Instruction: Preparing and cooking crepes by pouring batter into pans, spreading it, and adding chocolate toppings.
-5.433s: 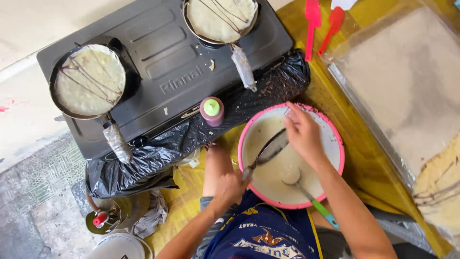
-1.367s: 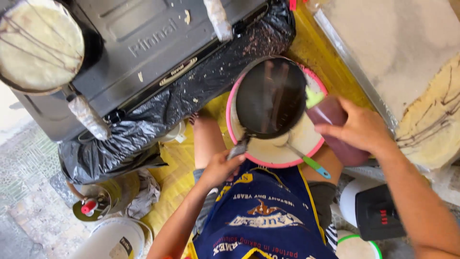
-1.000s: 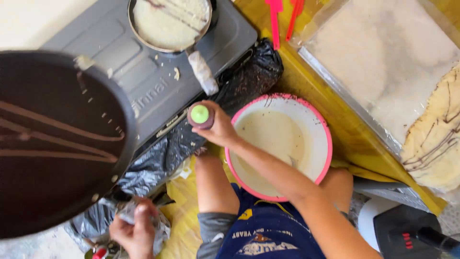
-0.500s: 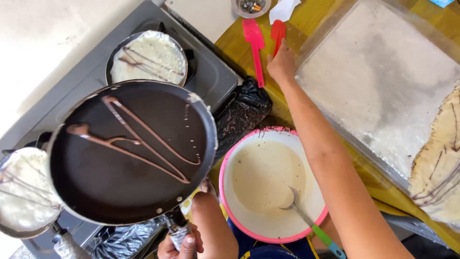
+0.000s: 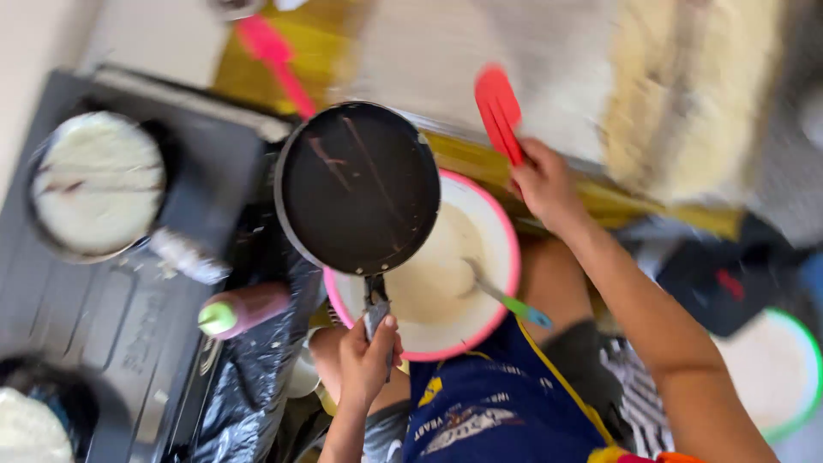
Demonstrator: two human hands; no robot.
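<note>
The left hand (image 5: 367, 360) has its grip closed around the handle of a dark frying pan (image 5: 357, 185), held above a pink-rimmed batter bowl (image 5: 480, 321). The right hand (image 5: 546, 184) pinches a red spatula (image 5: 499, 111) over the yellow counter (image 5: 600, 199).

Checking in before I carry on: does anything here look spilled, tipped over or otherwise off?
The squeeze bottle lies on its side at the stove's edge. The left hand holds the dark pan, streaked brown, over the pink-rimmed batter bowl. The right hand grips a red spatula. No spill shows.
</note>
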